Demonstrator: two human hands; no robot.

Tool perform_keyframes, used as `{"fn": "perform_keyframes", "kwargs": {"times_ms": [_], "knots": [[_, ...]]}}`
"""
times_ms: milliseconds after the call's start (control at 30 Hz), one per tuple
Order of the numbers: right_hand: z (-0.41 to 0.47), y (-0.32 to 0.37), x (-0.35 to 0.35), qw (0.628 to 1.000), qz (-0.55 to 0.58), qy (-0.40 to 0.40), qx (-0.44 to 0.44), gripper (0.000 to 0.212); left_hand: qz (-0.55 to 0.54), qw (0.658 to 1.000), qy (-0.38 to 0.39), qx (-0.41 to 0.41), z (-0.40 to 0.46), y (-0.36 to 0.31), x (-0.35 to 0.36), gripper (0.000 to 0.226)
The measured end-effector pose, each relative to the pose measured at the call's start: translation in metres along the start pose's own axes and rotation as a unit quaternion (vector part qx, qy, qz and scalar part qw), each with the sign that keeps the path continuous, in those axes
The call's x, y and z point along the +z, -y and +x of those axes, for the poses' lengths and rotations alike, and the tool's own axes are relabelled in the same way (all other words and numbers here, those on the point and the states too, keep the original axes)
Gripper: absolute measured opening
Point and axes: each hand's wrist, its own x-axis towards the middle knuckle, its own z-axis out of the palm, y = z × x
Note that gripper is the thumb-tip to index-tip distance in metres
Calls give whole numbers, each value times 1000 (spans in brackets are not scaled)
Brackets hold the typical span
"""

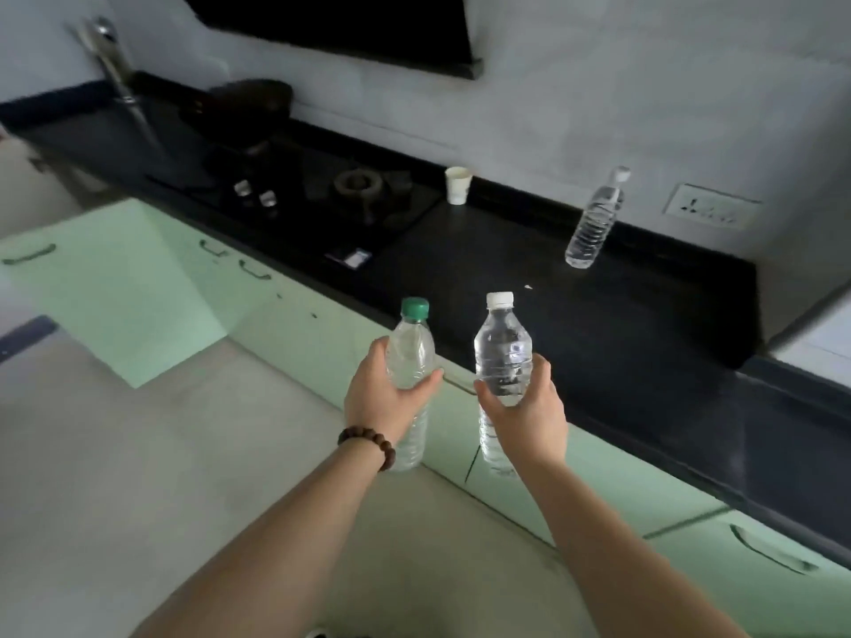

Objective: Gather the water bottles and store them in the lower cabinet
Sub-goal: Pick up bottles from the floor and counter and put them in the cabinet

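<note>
My left hand [384, 398] grips a clear water bottle with a green cap [411, 347] around its middle, held upright in front of the counter edge. My right hand [529, 407] grips a second clear bottle with a white cap [503, 349], also upright. A third clear bottle with a white cap [594, 221] stands on the black counter [621, 324] near the back wall, well beyond both hands. Pale green lower cabinets [294, 324] run below the counter; one cabinet door [115, 292] at the left stands open.
A white paper cup [457, 185] stands on the counter beside a black gas stove [322, 200] with a dark pan [251, 105] on it. A tap [115, 62] is at the far left. A wall socket [711, 207] sits behind the third bottle. Grey floor lies below.
</note>
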Motion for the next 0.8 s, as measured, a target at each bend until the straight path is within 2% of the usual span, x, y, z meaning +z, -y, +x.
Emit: {"fn": "perform_keyframes", "kwargs": {"times_ms": [133,433,533,600,800], "knots": [[-25,46,57,996,-4,70,-56,67,3,996,-67,-60,-5,50,-73,64],[-125,172,221,968,-10,212,-136,73,12,965,-177,-191,-26,182,-263,64],[-160,209,267,959,-22,238,-153,74,15,956,-206,-207,-34,218,-316,64],[-210,251,331,946,-39,272,-173,74,12,943,-233,-239,-46,270,-385,66],[-269,318,411,921,-27,326,-211,73,-6,921,-283,-269,-50,331,-481,56]]}}
